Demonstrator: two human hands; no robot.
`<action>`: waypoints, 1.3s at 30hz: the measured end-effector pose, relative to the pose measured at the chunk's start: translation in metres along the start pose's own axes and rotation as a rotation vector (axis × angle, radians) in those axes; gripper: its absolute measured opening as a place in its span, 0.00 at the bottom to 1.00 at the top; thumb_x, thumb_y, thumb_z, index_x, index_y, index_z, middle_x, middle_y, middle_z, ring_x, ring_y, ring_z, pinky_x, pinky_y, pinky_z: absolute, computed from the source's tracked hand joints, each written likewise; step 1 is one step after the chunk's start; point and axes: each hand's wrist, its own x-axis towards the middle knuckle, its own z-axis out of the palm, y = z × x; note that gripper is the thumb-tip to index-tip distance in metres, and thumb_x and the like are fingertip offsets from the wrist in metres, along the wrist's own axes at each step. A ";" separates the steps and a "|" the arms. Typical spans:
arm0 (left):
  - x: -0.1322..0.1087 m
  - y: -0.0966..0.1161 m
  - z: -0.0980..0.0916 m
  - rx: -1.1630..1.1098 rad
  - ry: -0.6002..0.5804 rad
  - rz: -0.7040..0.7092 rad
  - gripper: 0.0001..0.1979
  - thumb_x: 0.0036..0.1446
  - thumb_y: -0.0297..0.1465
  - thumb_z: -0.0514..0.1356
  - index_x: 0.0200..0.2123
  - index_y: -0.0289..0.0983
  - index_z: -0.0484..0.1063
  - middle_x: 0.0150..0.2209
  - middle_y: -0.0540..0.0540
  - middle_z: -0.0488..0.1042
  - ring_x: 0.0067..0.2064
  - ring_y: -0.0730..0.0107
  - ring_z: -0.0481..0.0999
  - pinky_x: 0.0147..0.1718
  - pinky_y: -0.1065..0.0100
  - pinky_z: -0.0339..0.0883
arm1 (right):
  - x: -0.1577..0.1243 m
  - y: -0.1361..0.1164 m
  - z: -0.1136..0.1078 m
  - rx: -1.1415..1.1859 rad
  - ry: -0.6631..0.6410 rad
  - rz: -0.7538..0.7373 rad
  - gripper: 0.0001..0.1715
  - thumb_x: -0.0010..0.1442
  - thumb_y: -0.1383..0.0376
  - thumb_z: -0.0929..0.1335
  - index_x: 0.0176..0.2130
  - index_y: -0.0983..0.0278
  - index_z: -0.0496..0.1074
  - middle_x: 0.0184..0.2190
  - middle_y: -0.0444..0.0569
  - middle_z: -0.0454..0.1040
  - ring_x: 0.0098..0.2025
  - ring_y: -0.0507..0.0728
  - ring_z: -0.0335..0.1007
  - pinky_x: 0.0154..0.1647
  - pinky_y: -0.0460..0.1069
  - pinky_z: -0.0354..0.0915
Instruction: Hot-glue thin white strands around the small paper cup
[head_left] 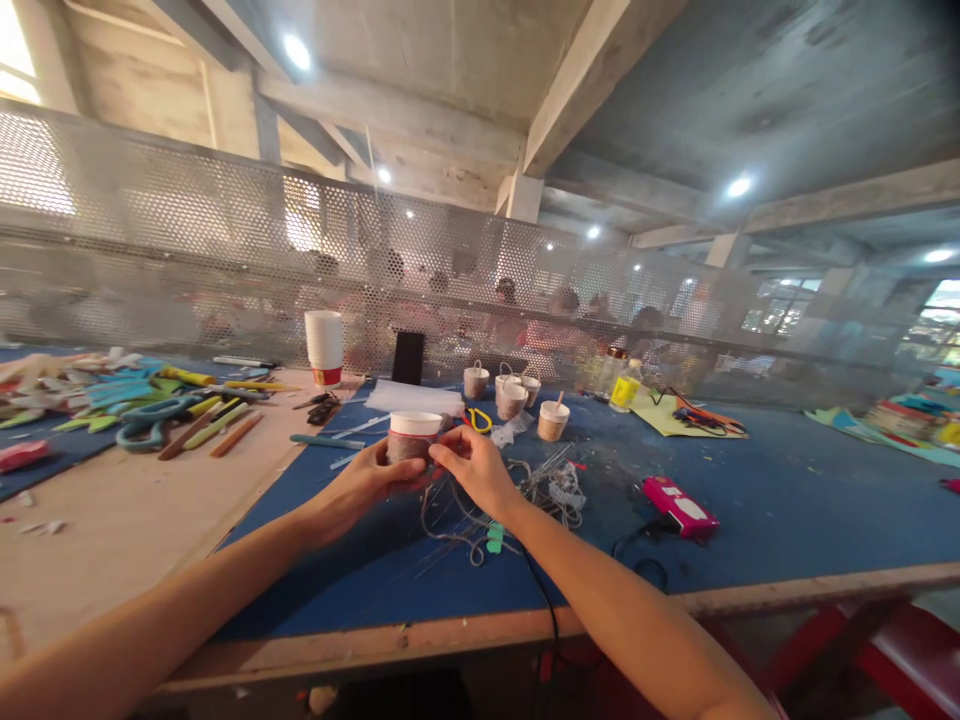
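- Grey cord [474, 550] is lying in loose loops on the blue mat [750, 560], just below the hands, so material for more wrapping seems to be waiting.
- A magenta device [679, 508] is resting to the right, well apart from the hands.
- The left hand [391, 470] is curling around the paper cup [415, 424], holding it upright above the mat.
- The right hand [466, 455] is narrowing its fingers at the cup's right side; whether they are pinching cord, I cannot tell.
- The cup's lower part is wearing a grey-brown covering, while its upper band is showing white: partly done, I judge, with any handle apparently left to add.
- Beyond, several covered cups [512, 402] are standing together, some carrying loops, apparently further along.
- Farther left, stacked white cups [324, 340] are standing uncovered, seemingly not begun.
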 end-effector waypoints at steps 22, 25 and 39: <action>0.017 -0.011 -0.026 -0.238 0.069 -0.031 0.14 0.55 0.23 0.67 0.46 0.36 0.76 0.44 0.40 0.82 0.42 0.61 0.83 0.39 0.67 0.77 | 0.004 -0.007 -0.037 -0.946 0.129 -0.114 0.09 0.66 0.61 0.66 0.43 0.62 0.74 0.42 0.50 0.78 0.42 0.56 0.75 0.43 0.48 0.66; 0.017 -0.010 -0.026 -0.258 0.075 -0.048 0.13 0.55 0.23 0.67 0.44 0.36 0.77 0.43 0.41 0.82 0.41 0.61 0.83 0.38 0.67 0.77 | 0.006 -0.005 -0.051 -1.187 -0.016 0.126 0.16 0.65 0.53 0.66 0.38 0.62 0.76 0.40 0.53 0.79 0.42 0.60 0.77 0.42 0.50 0.66; 0.011 -0.003 -0.026 -0.340 0.052 -0.084 0.08 0.57 0.26 0.65 0.41 0.37 0.79 0.42 0.43 0.83 0.40 0.60 0.83 0.41 0.64 0.76 | 0.012 0.011 -0.054 -1.102 -0.018 0.316 0.24 0.60 0.48 0.67 0.24 0.62 0.74 0.25 0.53 0.79 0.37 0.63 0.78 0.33 0.49 0.62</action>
